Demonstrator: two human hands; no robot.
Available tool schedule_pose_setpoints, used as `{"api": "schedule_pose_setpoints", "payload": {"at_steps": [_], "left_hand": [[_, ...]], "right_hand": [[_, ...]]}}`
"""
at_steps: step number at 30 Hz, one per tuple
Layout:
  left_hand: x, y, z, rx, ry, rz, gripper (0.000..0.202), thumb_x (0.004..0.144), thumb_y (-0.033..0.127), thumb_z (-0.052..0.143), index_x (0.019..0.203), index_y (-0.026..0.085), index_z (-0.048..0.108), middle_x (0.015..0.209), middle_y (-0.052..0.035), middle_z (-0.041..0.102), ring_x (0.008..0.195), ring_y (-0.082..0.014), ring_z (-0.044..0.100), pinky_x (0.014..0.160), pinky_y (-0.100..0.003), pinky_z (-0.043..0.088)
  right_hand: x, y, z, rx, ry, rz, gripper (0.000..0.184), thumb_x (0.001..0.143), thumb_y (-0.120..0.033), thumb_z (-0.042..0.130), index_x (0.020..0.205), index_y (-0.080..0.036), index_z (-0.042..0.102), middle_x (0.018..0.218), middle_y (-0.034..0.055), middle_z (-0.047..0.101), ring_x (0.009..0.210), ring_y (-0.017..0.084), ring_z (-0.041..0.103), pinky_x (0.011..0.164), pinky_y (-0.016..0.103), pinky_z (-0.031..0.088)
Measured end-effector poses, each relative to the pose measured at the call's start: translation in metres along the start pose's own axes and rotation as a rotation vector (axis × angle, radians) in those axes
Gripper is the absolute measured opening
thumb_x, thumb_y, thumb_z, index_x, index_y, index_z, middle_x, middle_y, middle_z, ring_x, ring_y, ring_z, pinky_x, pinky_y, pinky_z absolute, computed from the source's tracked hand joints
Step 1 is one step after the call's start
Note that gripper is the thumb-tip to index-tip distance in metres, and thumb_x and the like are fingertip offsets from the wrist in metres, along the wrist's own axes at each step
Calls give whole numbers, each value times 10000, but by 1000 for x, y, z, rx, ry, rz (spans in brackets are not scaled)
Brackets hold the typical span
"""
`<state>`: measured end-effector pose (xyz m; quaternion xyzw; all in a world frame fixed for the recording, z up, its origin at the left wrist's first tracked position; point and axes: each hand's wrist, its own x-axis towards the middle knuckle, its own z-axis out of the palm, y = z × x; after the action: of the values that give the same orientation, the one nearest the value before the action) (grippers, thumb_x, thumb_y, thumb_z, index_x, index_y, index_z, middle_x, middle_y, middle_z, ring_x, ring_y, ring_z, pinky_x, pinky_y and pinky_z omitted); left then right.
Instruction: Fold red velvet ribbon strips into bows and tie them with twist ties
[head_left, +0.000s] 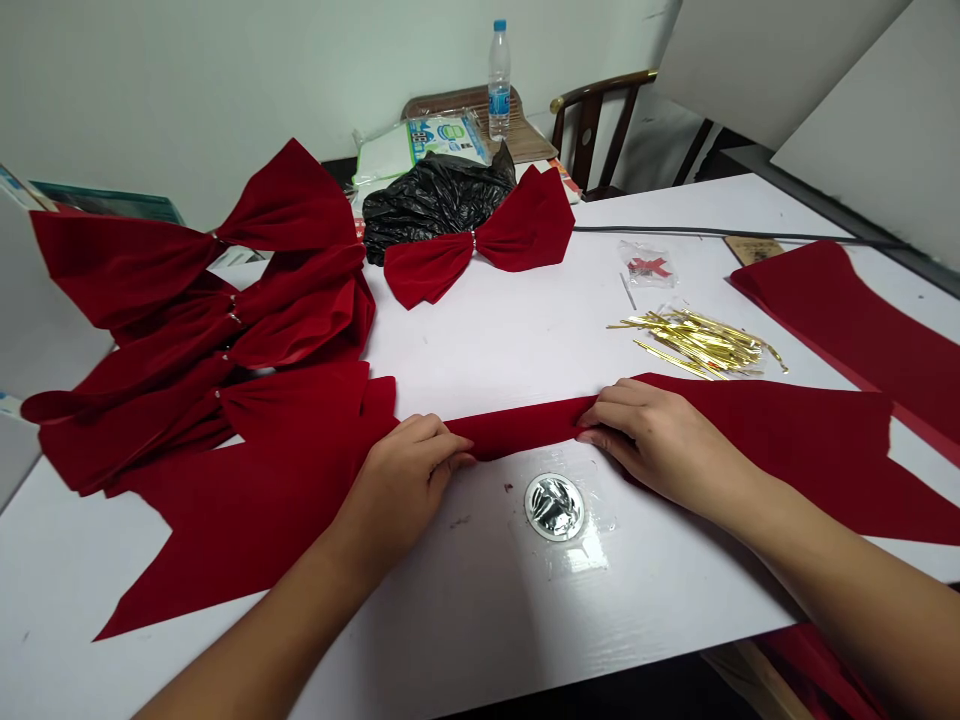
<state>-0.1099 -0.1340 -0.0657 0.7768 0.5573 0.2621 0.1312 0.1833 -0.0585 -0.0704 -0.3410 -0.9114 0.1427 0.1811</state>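
Several red velvet bows (pixel 525 225) done along the far and left edges of the table (pixel 480 350), left hand (pixel 401 490) and right hand (pixel 664 440) with fingers curled, gripping a gathered velvet strip (pixel 517 428) near the front edge, gold twist ties (pixel 697 342) piled loose toward the right

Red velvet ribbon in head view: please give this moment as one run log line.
left hand: holds red velvet ribbon | right hand: holds same ribbon | nearby: gold twist ties, red velvet bows

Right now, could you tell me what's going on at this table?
A person is gathering a wide red velvet ribbon into a narrow fold between the left hand and right hand on a white table. Finished red velvet bows lie beyond the left hand, and gold twist ties lie beyond the right.
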Motion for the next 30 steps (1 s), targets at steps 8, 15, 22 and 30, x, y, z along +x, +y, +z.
{"api": "schedule_pose_setpoints", "payload": {"at_steps": [8, 15, 22, 30], "left_hand": [[-1, 0, 1, 10, 14, -48, 75, 924, 205, 680, 908, 203, 753, 859, 22, 695, 773, -94, 639, 693, -217, 504], [0, 2, 1, 62, -7, 18, 145, 960, 188, 603, 892, 165, 730, 912, -26, 659, 793, -119, 611, 701, -249, 519], [0, 1, 2, 70, 22, 60, 156, 955, 185, 609, 890, 165, 749, 1074, -48, 726, 1013, -172, 672, 886, -313, 582], [0, 0, 2, 81, 30, 53, 156, 943, 214, 630, 858, 165, 752, 1057, -52, 758, 1008, -201, 703, 868, -360, 615]], "right_hand": [[-1, 2, -2, -65, 20, -25, 212, 1014, -239, 553, 927, -162, 730, 853, 37, 666, 781, 158, 622, 676, 304, 485], [0, -1, -4, -109, 10, -36, 227, 1008, -224, 545, 928, -147, 743, 904, 61, 667, 766, 165, 606, 625, 315, 509], [1, -4, -2, -79, 52, -72, 197, 1004, -190, 549, 968, -129, 732, 1107, 68, 716, 1036, 206, 651, 845, 341, 596], [1, -6, -4, -52, 13, 3, 181, 989, -205, 567, 978, -150, 739, 1103, 86, 710, 985, 224, 657, 831, 388, 601]]}}
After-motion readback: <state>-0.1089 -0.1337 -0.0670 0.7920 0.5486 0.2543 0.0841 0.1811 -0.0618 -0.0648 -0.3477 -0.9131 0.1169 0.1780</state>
